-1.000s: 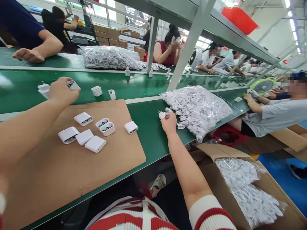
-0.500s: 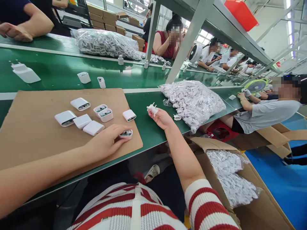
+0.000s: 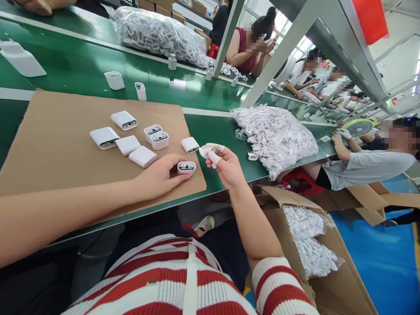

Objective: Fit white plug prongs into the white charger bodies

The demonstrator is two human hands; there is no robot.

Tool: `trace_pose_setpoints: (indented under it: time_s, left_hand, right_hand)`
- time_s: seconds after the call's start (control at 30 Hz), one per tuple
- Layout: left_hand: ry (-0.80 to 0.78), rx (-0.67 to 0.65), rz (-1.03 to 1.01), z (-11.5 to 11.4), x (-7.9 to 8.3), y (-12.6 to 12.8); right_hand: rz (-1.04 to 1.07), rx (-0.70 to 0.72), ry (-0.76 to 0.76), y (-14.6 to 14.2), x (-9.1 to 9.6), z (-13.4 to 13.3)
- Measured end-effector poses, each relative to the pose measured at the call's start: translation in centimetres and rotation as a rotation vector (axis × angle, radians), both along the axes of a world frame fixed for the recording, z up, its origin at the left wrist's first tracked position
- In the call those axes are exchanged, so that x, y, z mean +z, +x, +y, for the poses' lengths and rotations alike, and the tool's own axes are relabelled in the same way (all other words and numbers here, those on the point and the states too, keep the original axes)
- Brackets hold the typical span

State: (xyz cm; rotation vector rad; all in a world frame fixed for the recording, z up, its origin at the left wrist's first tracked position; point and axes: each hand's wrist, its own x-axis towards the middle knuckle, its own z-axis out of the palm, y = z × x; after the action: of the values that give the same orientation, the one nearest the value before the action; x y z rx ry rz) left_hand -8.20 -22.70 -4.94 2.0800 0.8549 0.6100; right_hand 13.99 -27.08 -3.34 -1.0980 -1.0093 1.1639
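Observation:
On the brown cardboard sheet (image 3: pixel 65 131), my left hand (image 3: pixel 160 177) grips a white charger housing (image 3: pixel 186 167) between thumb and fingers. The housing stands with its open end up, and green circuit parts show inside. Just to its right, my right hand (image 3: pixel 226 164), with white covers on its fingertips, pinches a small white plug piece (image 3: pixel 204 152), partly hidden by the fingers. Beyond both hands lies another housing (image 3: pixel 190 145). Two open housings (image 3: pixel 159 141) stand together further left, near several lying ones (image 3: pixel 142 156).
A clear bag of white plug pieces (image 3: pixel 278 135) rests on the green table right of my hands. Across the belt (image 3: pixel 82 61) lies another full bag (image 3: pixel 160 35). An open carton (image 3: pixel 331 280) with bagged parts stands below right. Co-workers (image 3: pixel 367 157) sit along the line.
My right hand has turned from palm up and moved in toward the charger housing, fingers now closed over the plug piece. My left hand still holds the housing. The camera view has shifted.

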Motion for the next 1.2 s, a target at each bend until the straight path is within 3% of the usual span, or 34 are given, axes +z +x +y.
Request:
trace_pose_setpoints:
  time_s: [0.13, 0.3, 0.6, 0.77, 0.9, 0.97, 1.1, 1.2]
  left_hand:
    - [0.025, -0.024, -0.005, 0.1, -0.1, 0.0]
    - [0.05, -0.034, -0.022, 0.1, -0.1, 0.0]
    - [0.041, -0.036, -0.026, 0.2, -0.1, 0.1]
    - [0.028, -0.036, -0.032, 0.3, -0.2, 0.0]
    - [0.01, -0.029, -0.044, 0.2, -0.3, 0.0]
    - [0.001, -0.021, -0.044, 0.2, -0.2, 0.0]
    - [-0.002, -0.014, -0.061, 0.3, -0.2, 0.1]
    - [-0.012, -0.023, -0.081, 0.4, -0.2, 0.1]
  right_hand:
    - [-0.196, 0.035, 0.068, -1.0, 0.3, -0.8]
    - [-0.535, -0.06, 0.238, -1.6, 1.0, -1.7]
    - [-0.75, 0.036, 0.305, -1.3, 2.3, -1.4]
    - [-0.73, 0.018, 0.285, -1.8, 2.5, -1.2]
    - [-0.563, 0.178, 0.209, -1.6, 2.2, -1.2]
    - [-0.593, 0.195, 0.214, -1.6, 2.1, -1.2]
    - [-0.903, 0.116, 0.301, -2.1, 2.4, -1.2]
    - [-1.164, 0.132, 0.342, -2.8, 3.1, -1.0]
